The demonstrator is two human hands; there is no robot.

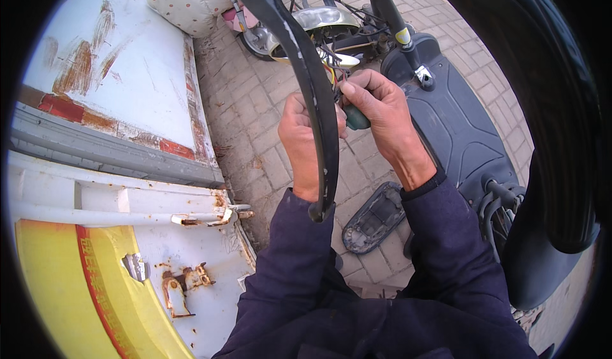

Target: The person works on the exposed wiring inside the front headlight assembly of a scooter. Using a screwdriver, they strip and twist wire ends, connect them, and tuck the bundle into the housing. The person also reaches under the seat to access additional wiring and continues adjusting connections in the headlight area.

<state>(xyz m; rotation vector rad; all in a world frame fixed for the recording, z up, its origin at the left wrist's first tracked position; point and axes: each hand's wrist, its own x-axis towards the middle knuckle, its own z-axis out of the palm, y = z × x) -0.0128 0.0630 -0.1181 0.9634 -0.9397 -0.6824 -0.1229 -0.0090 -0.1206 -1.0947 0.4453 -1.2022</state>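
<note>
Though half-behind bar (328, 158), left hand (298, 132) above open paving (255, 126).

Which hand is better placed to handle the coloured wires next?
Probably the right hand: it is close beside the coloured wires and mostly in plain view, while the curved black bar partly covers the left hand.
</note>
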